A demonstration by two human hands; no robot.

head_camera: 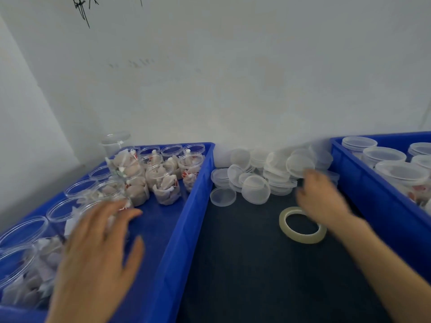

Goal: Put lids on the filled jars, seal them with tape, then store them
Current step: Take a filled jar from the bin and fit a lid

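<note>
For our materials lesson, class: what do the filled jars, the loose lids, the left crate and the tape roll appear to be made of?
The filled jars look like clear glossy plastic: contents show through. The lids seem thin, slightly frosted translucent plastic. The left crate looks opaque blue moulded plastic, smooth, thick-rimmed. The tape roll looks like clear glossy film, yellowish where wound.

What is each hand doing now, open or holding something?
Left hand: open, fingers spread above the filled clear plastic jars.
Right hand: blurred, at the pile of clear round plastic lids; cannot be told.
</note>
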